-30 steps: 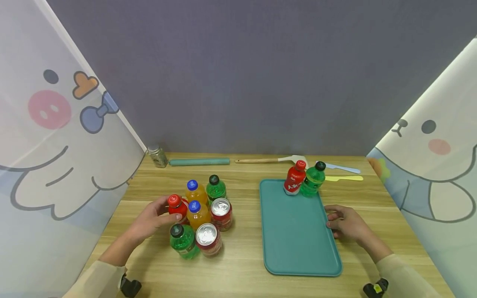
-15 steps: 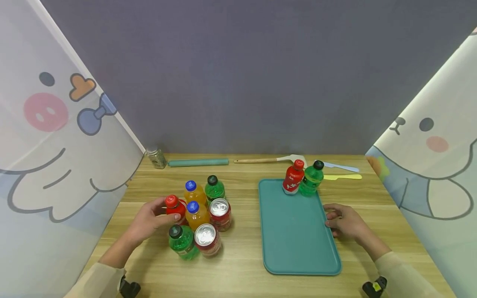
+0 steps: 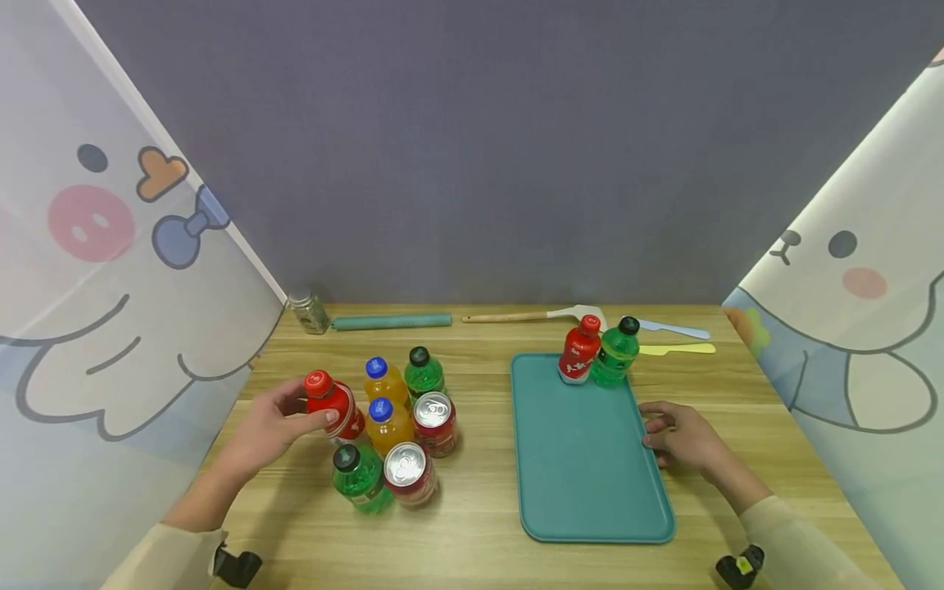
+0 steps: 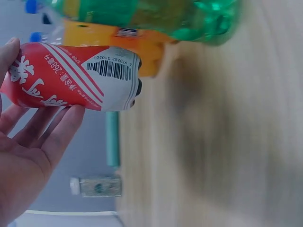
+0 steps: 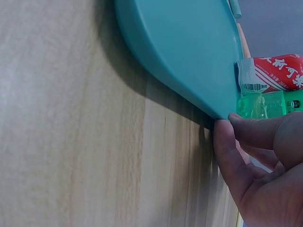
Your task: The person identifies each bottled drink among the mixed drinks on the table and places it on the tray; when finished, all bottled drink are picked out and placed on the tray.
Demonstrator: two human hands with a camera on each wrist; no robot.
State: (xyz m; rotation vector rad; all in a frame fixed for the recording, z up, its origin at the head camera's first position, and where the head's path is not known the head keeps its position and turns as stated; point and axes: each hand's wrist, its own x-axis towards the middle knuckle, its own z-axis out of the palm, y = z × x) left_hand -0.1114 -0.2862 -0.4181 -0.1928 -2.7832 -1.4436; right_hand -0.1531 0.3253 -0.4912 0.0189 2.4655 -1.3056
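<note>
My left hand (image 3: 267, 426) grips a red soda bottle (image 3: 338, 407) between thumb and fingers. In the left wrist view this bottle (image 4: 75, 75) shows a barcode, and its base is up off the wooden table. A green bottle (image 3: 361, 479) stands just in front of it, two orange-juice bottles (image 3: 389, 426) to its right. On the right, my right hand (image 3: 682, 436) pinches the edge of a teal tray (image 3: 590, 467); the right wrist view shows thumb and fingertip on the tray rim (image 5: 189, 97). Another red bottle (image 3: 579, 351) and a green bottle (image 3: 615, 352) stand at the tray's far end.
Two red cans (image 3: 410, 473) and another green bottle (image 3: 424, 374) stand beside the juice bottles. Along the back lie a spice jar (image 3: 308, 312), a teal roll (image 3: 391, 321), a wooden-handled spatula (image 3: 516, 316), a blue knife (image 3: 674, 329) and a yellow knife (image 3: 678, 349).
My left hand has lifted the red bottle and moved it left, away from the juice bottles. My right hand stays at the tray's edge.
</note>
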